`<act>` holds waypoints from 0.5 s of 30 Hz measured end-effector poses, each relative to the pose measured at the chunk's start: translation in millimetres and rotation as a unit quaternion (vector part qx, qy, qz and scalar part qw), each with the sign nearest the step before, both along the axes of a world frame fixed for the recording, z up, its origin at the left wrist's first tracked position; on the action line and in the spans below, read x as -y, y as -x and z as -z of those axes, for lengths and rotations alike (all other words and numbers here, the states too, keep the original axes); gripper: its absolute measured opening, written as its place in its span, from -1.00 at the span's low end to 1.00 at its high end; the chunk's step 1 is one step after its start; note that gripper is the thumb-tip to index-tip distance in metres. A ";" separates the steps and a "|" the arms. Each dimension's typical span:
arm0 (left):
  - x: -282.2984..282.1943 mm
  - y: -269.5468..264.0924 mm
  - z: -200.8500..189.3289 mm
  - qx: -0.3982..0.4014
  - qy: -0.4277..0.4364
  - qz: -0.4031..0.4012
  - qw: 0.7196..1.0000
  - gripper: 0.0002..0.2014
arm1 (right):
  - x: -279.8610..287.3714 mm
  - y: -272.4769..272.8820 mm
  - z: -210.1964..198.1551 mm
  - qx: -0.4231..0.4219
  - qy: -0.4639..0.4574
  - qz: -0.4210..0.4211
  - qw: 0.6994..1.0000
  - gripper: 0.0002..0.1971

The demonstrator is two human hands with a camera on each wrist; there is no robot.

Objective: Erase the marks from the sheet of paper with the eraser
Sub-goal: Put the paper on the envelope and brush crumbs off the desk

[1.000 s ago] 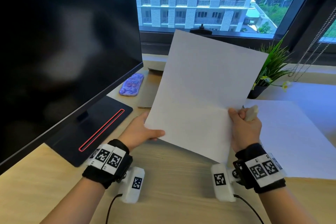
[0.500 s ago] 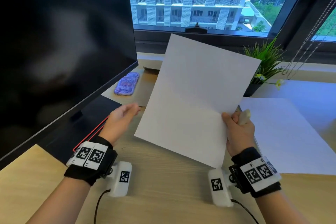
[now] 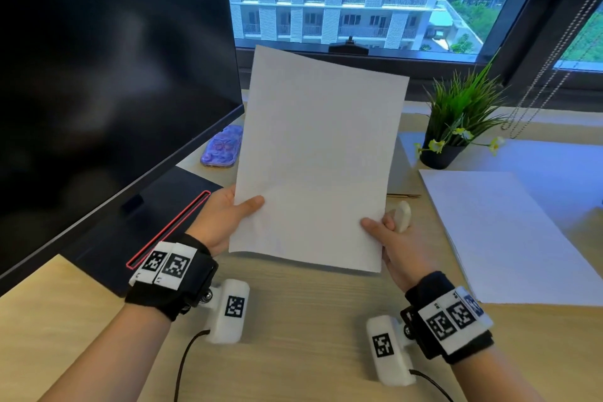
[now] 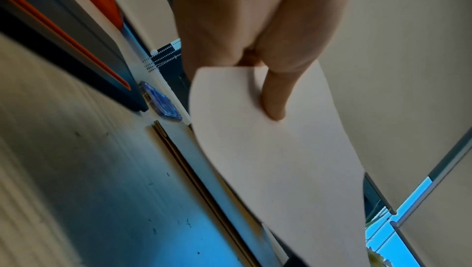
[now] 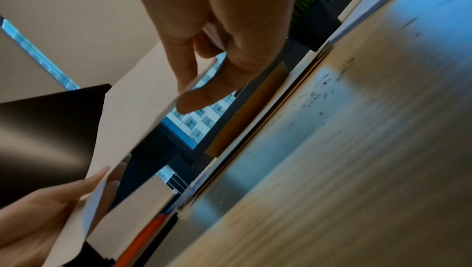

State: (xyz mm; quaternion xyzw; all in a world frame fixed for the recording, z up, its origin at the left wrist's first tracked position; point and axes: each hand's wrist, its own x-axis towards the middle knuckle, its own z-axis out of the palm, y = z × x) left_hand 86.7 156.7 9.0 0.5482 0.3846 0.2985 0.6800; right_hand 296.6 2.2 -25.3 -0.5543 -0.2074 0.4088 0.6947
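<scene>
Head view: sheet [image 3: 316,160] pinched between both hands; right hand [image 3: 396,246] also grips eraser [image 3: 402,215].

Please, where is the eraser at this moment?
In the head view the eraser is in the right hand, which also pinches the lower right edge of the raised sheet of paper, above the desk.

The sheet [image 3: 313,157] hides the left hand's [image 3: 222,219] fingers behind it. The eraser [image 3: 402,215] is half buried in the right hand [image 3: 399,248]. Any marks are too faint to tell.
</scene>
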 end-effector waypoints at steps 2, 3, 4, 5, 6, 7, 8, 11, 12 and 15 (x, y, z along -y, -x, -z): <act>0.0 1.0 -0.8 0.004 -0.001 -0.013 1.000 -0.79 | 2.5 3.2 3.3 0.032 0.037 -0.031 0.998 -0.57; -0.2 1.8 -1.4 0.002 -0.003 -0.018 1.000 -0.79 | 3.6 4.0 4.1 0.062 0.064 -0.042 0.995 -0.58; -0.9 3.0 -1.4 -0.002 -0.005 -0.022 1.000 -0.79 | 4.7 4.2 4.4 0.095 0.092 -0.055 0.990 -0.59; -1.5 4.5 -1.2 -0.007 -0.008 -0.026 1.000 -0.79 | 5.7 4.4 3.9 0.127 0.123 -0.068 0.982 -0.63; -2.4 6.2 -0.5 -0.011 -0.010 -0.030 0.999 -0.79 | 6.2 4.4 3.0 0.162 0.155 -0.074 0.972 -0.69; -3.8 8.1 0.6 -0.016 -0.011 -0.033 0.999 -0.78 | 7.1 4.2 1.4 0.194 0.184 -0.062 0.961 -0.74; -4.9 9.7 1.8 -0.022 -0.008 -0.035 0.999 -0.78 | 7.2 3.1 0.3 0.216 0.205 -0.026 0.954 -0.77; -3.3 10.9 6.5 -0.046 0.002 -0.036 0.998 -0.79 | 5.5 3.6 -12.4 0.144 0.144 0.087 0.975 -0.60; -1.5 9.0 8.1 -0.053 0.008 -0.032 0.998 -0.77 | 2.2 7.7 -20.5 0.084 0.091 0.067 0.990 -0.56; 8.0 -3.6 10.8 -0.053 0.024 -0.002 0.998 -0.76 | -13.5 29.4 -39.2 -0.097 -0.005 -0.106 0.990 -0.54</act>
